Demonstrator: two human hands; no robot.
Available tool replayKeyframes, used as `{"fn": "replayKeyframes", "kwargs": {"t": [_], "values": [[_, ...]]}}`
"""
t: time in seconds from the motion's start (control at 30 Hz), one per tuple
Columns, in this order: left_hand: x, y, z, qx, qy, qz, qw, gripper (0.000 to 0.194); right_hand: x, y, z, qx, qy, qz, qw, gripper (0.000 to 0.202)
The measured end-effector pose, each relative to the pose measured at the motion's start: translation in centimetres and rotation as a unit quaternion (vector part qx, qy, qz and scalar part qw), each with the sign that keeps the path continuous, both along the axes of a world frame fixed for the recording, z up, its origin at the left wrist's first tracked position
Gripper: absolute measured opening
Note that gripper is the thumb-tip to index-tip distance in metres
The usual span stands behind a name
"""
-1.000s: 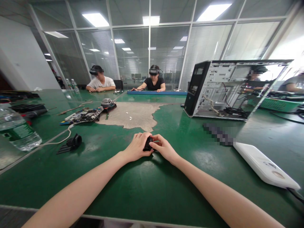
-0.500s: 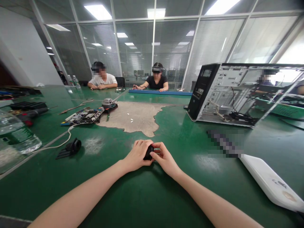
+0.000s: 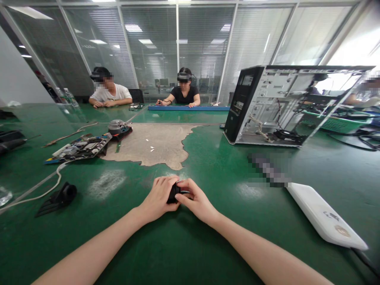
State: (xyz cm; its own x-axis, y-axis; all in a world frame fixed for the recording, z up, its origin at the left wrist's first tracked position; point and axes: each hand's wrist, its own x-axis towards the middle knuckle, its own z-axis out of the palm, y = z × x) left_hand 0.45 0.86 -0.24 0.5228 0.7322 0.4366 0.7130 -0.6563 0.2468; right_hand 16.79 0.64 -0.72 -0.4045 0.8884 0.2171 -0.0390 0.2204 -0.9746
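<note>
A small black object (image 3: 173, 194) is held between both hands, low over the green table (image 3: 190, 245). My left hand (image 3: 158, 196) wraps its fingers over it from the left. From the right, my right hand (image 3: 194, 199) pinches its near edge with thumb and fingers. Much of the object is covered by the fingers, so its exact shape is unclear. A black plastic piece (image 3: 61, 196) with a round end lies left of my hands. Beyond the hands is a bare brownish patch (image 3: 154, 144) with small white scraps on it.
An open computer case (image 3: 245, 107) stands at the right, near a white device (image 3: 323, 215) with a cable. A circuit board (image 3: 80, 148) and a cooler-like part (image 3: 118, 128) sit at left. Two people (image 3: 111, 95) sit across the table; a green basket (image 3: 338, 120) is far right.
The camera view has turned to the right, so most things appear further left. Both hands still hold the black object, with little change in grip.
</note>
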Motion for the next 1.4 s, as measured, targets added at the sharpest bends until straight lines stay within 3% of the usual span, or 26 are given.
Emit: {"fn": "replayKeyframes", "kwargs": {"t": [0.37,0.57,0.8,0.93,1.17,1.4], "values": [[0.12,-0.24,-0.05,0.007,-0.004,0.009,1.000,0.051,-0.36,-0.02,-0.36,0.002,-0.030,-0.032,0.999,0.028],[0.00,-0.58,-0.06,0.018,0.007,0.005,1.000,0.054,-0.20,-0.50,0.04,0.025,-0.015,0.006,1.000,0.025],[0.08,-0.83,-0.04,0.032,0.005,0.017,0.999,0.051,-0.60,-0.47,-0.19,0.030,-0.006,-0.013,0.999,0.022],[0.09,-0.87,0.03,0.035,0.004,0.019,0.999,0.051,-0.56,-0.26,-0.21,0.021,-0.015,-0.023,0.999,0.030],[-0.05,-0.97,0.14,0.031,0.008,0.013,0.999,0.054,-0.18,-0.36,-0.14,0.043,-0.008,0.015,0.999,0.029],[-0.06,-0.69,-0.28,0.039,0.010,0.026,0.999,0.052,-0.48,-0.40,-0.08,0.028,0.001,0.006,1.000,0.022]]}}
